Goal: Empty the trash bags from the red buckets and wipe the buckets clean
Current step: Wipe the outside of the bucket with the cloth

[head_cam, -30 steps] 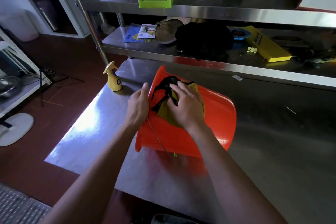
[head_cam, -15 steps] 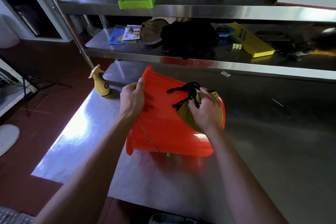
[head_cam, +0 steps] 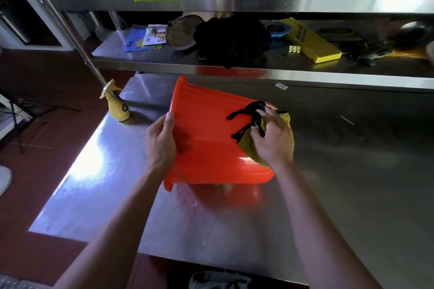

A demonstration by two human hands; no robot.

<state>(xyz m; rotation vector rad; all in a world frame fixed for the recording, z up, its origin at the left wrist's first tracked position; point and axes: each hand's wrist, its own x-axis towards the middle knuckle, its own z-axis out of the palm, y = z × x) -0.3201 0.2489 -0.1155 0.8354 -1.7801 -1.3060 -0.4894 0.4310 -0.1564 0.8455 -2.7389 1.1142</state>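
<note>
While the right hand [head_cam: 272, 138] is bunched round a yellow-green wiping cloth with black tie strings [head_cam: 252, 145], pressing it flat against the outside wall of the red plastic bucket [head_cam: 211, 138], the main thing is keeping that bucket from rolling. It's lying on its side on the stainless steel worktop [head_cam: 340, 195], mouth turned away to the left of the cloth, base over by the right hand. The left hand [head_cam: 162, 141] has its fingers hooked over the rim at the mouth end with the thumb on the outer wall, so it's clamped on the bucket as a brace, which is what you want.

My take on doing this bit well: wipe in long strokes along the wall from base to rim, pushing towards the braced hand so the two work against each other. Turn the bucket a little between passes instead of reaching round it. Those loose black strings are trailing across the plastic and could smear or snag, so tuck them into the palm. I can't see inside the bucket from here, so no idea whether the inside is clean or whether a bag is in it.

A small yellow spray bottle [head_cam: 116, 107] stands just left of the bucket's rim, near enough to grab if the cloth goes dry.
</note>
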